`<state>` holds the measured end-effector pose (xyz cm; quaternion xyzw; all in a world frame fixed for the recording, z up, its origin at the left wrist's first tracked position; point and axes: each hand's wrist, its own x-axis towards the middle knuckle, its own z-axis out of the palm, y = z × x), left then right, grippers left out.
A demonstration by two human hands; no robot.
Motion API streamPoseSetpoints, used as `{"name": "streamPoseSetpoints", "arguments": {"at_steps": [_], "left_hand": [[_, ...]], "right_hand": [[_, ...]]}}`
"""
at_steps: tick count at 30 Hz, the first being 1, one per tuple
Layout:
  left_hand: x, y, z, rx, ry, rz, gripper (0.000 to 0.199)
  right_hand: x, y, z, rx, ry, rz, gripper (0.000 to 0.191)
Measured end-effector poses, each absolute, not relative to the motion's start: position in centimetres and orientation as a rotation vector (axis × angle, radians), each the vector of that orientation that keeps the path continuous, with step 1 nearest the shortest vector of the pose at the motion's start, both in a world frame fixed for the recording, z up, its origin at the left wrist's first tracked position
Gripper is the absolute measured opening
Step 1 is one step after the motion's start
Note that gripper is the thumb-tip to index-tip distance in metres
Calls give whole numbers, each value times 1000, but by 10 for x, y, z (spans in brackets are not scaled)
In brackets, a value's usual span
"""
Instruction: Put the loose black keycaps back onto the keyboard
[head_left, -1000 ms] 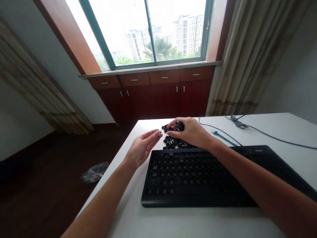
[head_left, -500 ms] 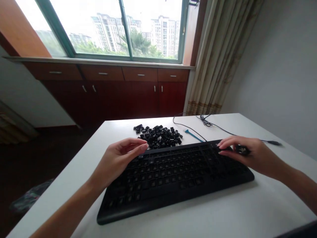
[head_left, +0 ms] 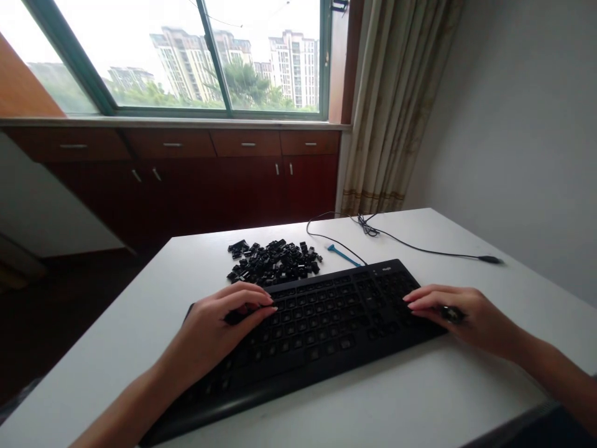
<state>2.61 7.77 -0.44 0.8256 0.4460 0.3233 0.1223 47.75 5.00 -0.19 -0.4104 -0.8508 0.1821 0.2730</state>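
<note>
A black keyboard (head_left: pixel 308 323) lies at a slant on the white table, its key sockets bare of caps. My left hand (head_left: pixel 224 326) is over its left part, thumb and fingers closed in a pinch close to the sockets; what the fingertips hold, if anything, does not show. At the number pad end, my right hand (head_left: pixel 459 317) has thumb and fingers drawn together. Small black pieces (head_left: pixel 451 314) with a shiny spot, seemingly keycaps, are tucked in its palm. Behind the keyboard is a heap of loose black keycaps (head_left: pixel 275 261).
A blue tool (head_left: pixel 344 255) with a thin shaft lies behind the keyboard, right of the heap. The black cable (head_left: pixel 420 249) runs along the back of the white table (head_left: pixel 382 398) to its plug (head_left: pixel 490 259). Beyond stand wooden cabinets (head_left: pixel 233 193) under a window.
The view has shifted, so the table's contents sit farther left. My left hand has come down closer over the sockets. My right hand has moved nearer the keyboard's right front edge.
</note>
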Motion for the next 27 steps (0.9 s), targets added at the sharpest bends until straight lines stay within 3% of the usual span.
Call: {"name": "streamPoseSetpoints", "arguments": {"at_steps": [27], "left_hand": [[24,77,-6,2508,1240,923,13]], "right_hand": [[473,54,2,-1129,-2289,489,7]]}}
